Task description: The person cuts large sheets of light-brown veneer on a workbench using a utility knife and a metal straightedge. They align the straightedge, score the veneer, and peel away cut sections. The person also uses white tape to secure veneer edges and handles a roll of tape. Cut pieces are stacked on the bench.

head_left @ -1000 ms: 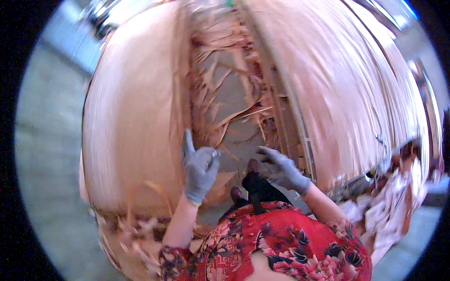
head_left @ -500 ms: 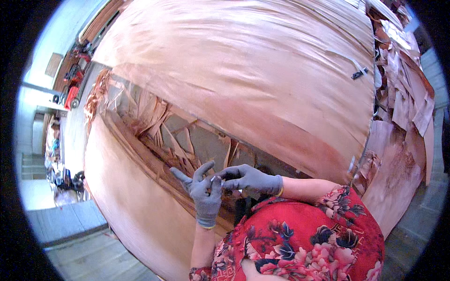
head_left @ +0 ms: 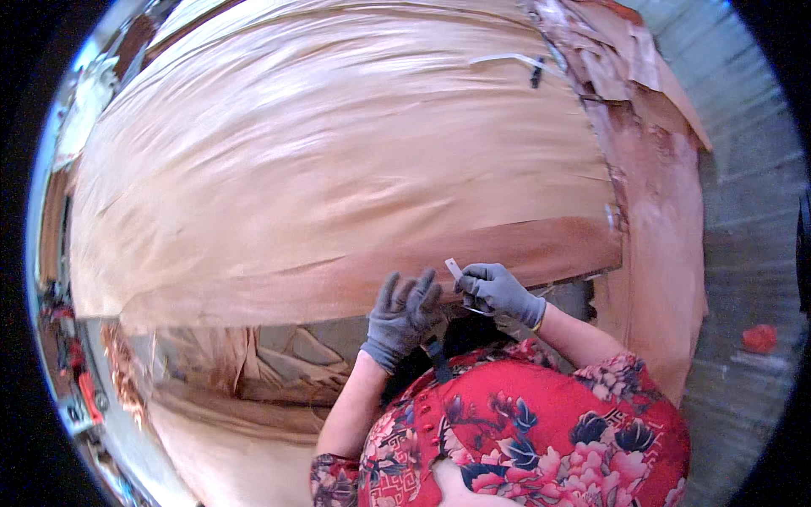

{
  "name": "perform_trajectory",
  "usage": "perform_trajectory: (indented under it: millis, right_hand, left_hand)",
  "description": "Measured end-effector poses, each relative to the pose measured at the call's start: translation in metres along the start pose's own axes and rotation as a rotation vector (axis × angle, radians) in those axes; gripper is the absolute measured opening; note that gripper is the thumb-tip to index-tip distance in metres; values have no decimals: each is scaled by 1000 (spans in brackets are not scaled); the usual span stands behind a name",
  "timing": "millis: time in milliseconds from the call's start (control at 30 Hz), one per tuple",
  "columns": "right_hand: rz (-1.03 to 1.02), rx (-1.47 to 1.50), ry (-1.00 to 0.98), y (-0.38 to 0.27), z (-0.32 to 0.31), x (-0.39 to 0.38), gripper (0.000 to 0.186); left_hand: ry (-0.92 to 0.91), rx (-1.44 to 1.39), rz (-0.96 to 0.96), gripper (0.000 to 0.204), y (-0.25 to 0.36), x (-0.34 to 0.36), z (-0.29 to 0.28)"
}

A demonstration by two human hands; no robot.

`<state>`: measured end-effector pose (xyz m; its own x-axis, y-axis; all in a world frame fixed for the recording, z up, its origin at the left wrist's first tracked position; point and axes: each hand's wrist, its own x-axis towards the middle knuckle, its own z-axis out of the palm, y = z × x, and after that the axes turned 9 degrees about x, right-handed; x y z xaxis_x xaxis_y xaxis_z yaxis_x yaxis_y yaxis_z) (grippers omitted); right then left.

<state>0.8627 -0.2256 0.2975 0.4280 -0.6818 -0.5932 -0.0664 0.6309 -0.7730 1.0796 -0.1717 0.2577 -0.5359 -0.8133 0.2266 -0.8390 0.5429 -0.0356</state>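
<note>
My right hand (head_left: 500,294), in a grey glove, is closed on a small flat white strip (head_left: 453,269) that sticks up past the fingertips. Its exact kind is too small to tell. Just left of it, my left hand (head_left: 400,316), also gloved, is open with its fingers spread and nothing visible in it. Both hands are near the front edge of a large stack of thin wood veneer sheets (head_left: 338,177), whose top sheet is wavy and pale, with a redder band at the near edge.
A small dark tool (head_left: 536,74) with a pale strip lies on the far right of the veneer. Torn veneer scraps (head_left: 287,359) fill the gap before a second stack (head_left: 245,469) at lower left. More loose sheets (head_left: 650,194) lie at right; a red object (head_left: 759,339) is on the floor.
My view has turned to the right. My hands, close together before, have come apart; the white strip now shows clearly in my right hand, and my left hand's fingers are spread.
</note>
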Motion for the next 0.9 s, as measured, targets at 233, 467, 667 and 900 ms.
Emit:
perform_trajectory:
  millis: [233,467,667,900]
  right_hand:
    - [-155,-227,407,7,-4,22,27]
    - [-51,-240,501,-3,-1,45,33]
    - [-84,-176,500,-2,-4,47,34]
    - [-64,-295,325,-3,-44,21,22]
  left_hand:
    - [80,-233,101,57,-29,11,29]
    - [94,-250,113,67,-31,52,16]
    - [-101,-157,191,65,-26,87,33]
    - [-173,-107,210,64,-23,93,37]
